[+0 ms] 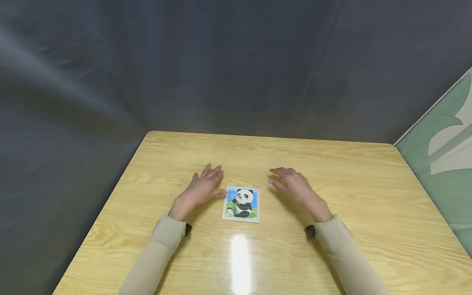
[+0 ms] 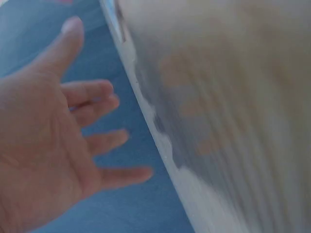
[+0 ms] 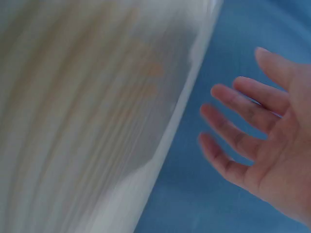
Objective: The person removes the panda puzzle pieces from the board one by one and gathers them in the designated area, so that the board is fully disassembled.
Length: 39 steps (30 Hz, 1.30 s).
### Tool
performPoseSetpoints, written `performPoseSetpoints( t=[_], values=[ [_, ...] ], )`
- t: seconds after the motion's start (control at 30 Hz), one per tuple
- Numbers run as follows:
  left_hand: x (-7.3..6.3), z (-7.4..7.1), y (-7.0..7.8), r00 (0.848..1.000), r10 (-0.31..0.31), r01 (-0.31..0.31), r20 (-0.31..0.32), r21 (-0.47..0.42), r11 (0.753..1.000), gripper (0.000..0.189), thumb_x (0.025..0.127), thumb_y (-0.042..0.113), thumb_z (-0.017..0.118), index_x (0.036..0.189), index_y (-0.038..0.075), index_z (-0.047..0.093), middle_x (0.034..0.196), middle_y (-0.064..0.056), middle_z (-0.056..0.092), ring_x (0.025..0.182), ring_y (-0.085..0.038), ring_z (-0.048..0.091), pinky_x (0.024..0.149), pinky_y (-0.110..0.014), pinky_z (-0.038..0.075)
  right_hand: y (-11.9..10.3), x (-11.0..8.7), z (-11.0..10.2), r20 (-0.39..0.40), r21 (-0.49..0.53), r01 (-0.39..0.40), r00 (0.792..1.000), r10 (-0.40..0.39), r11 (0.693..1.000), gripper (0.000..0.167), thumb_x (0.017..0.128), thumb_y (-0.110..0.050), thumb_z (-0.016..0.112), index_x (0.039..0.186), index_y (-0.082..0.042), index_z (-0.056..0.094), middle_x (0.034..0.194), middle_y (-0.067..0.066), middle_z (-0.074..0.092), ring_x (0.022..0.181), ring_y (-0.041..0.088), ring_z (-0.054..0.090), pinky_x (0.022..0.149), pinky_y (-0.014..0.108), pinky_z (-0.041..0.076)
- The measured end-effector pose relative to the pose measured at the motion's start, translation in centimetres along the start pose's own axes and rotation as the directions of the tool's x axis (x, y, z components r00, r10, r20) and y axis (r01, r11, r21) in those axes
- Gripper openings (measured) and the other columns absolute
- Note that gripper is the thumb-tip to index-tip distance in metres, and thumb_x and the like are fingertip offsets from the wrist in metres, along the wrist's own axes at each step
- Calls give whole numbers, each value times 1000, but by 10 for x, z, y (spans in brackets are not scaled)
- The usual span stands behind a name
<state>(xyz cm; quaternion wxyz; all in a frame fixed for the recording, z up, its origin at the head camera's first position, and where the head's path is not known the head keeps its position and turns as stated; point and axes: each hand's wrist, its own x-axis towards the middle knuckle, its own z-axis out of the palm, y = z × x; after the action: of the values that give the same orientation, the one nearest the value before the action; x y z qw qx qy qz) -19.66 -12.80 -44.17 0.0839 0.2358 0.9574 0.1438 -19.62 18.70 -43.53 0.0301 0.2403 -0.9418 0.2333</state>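
Note:
A square panda picture board [image 1: 241, 204] with a pale border lies flat on the wooden table. Its picture has a panda with green leaves against blue sky. My left hand [image 1: 203, 189] is just left of the board, fingers spread, its thumb tip right at the board's upper left edge. To the board's right and a little apart from it, my right hand [image 1: 295, 186] holds nothing, its fingers loosely bent. In the left wrist view the palm of the left hand [image 2: 43, 145] shows bare; in the right wrist view the right hand [image 3: 272, 131] has relaxed fingers.
The wooden tabletop [image 1: 177, 151] reaches back to a dark curtain [image 1: 236, 73], which also hangs along the left side. A green and white patterned panel [image 1: 442, 155] borders the right edge. Light glares off the table in front of the board.

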Motion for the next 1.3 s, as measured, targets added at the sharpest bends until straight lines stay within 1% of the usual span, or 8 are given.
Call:
performPoseSetpoints(
  t=[0.1, 0.23, 0.47, 0.67, 0.83, 1.1, 1.2, 1.3],
  values=[
    [-10, 5, 7, 994, 23, -15, 102, -70, 997, 83, 87, 53, 61, 150, 9, 31, 159, -5, 19, 146, -35, 6, 109, -68, 15, -29, 10, 14, 38, 39, 46, 998, -48, 998, 35, 94, -23, 64, 121, -1, 64, 110, 14, 68, 96, 28, 65, 77, 45, 56],
    [-16, 8, 15, 980, 57, -40, 188, -94, 995, 90, 82, 54, 67, 151, 10, 29, 160, -4, 17, 146, -36, 4, 108, -70, 15, -62, 20, 33, 123, 23, 91, 988, -93, 996, 35, 89, -24, 70, 115, -1, 68, 100, 9, 65, 83, 19, 61, 64, 33, 55],
    [-20, 9, 20, 975, 68, -49, 211, -91, 995, 93, 81, 50, 68, 153, 10, 24, 161, -3, 12, 146, -37, 0, 105, -73, 14, -88, 27, 53, 184, -82, 27, 983, -12, 996, 44, 82, -31, 77, 115, -3, 67, 105, 8, 58, 86, 21, 55, 62, 33, 52],
    [-23, 12, 19, 971, 65, -40, 231, -112, 993, 94, 81, 51, 68, 154, 13, 22, 162, 0, 9, 146, -36, -3, 106, -73, 9, -94, 28, 59, 167, -50, 7, 986, 1, 999, 42, 82, -24, 78, 113, 0, 66, 105, 10, 56, 84, 22, 52, 60, 33, 50],
    [-23, 14, 18, 979, 75, -50, 188, -138, 989, 94, 80, 48, 72, 152, 10, 25, 161, -4, 14, 146, -35, -4, 105, -75, 8, -94, 31, 57, 151, 29, -43, 988, 38, 999, 39, 79, -19, 80, 110, 1, 66, 104, 12, 55, 86, 25, 52, 65, 38, 51],
    [-25, 26, 10, 993, 98, -83, 58, -223, 971, 91, 76, 45, 77, 148, 6, 36, 159, -2, 21, 147, -33, -1, 106, -72, 1, -90, 37, 58, 212, 113, -127, 972, 101, 985, 39, 79, -17, 80, 110, 1, 63, 106, 11, 55, 95, 25, 53, 76, 38, 52],
    [-27, 29, 7, 992, 118, -107, 41, -220, 970, 90, 76, 45, 77, 147, 6, 37, 159, -2, 22, 147, -34, -3, 107, -72, 2, -91, 36, 58, 204, 130, -107, 976, 79, 986, 36, 79, -15, 80, 107, 1, 64, 104, 11, 56, 94, 25, 52, 77, 38, 51],
    [-28, 29, 6, 989, 146, -137, 27, -221, 966, 90, 76, 44, 77, 146, 3, 38, 158, -5, 25, 146, -36, -2, 110, -67, 4, -98, 32, 59, 162, 76, -53, 986, 40, 996, 41, 77, -12, 81, 112, 2, 63, 105, 12, 60, 94, 27, 55, 78, 43, 52]
  ],
)
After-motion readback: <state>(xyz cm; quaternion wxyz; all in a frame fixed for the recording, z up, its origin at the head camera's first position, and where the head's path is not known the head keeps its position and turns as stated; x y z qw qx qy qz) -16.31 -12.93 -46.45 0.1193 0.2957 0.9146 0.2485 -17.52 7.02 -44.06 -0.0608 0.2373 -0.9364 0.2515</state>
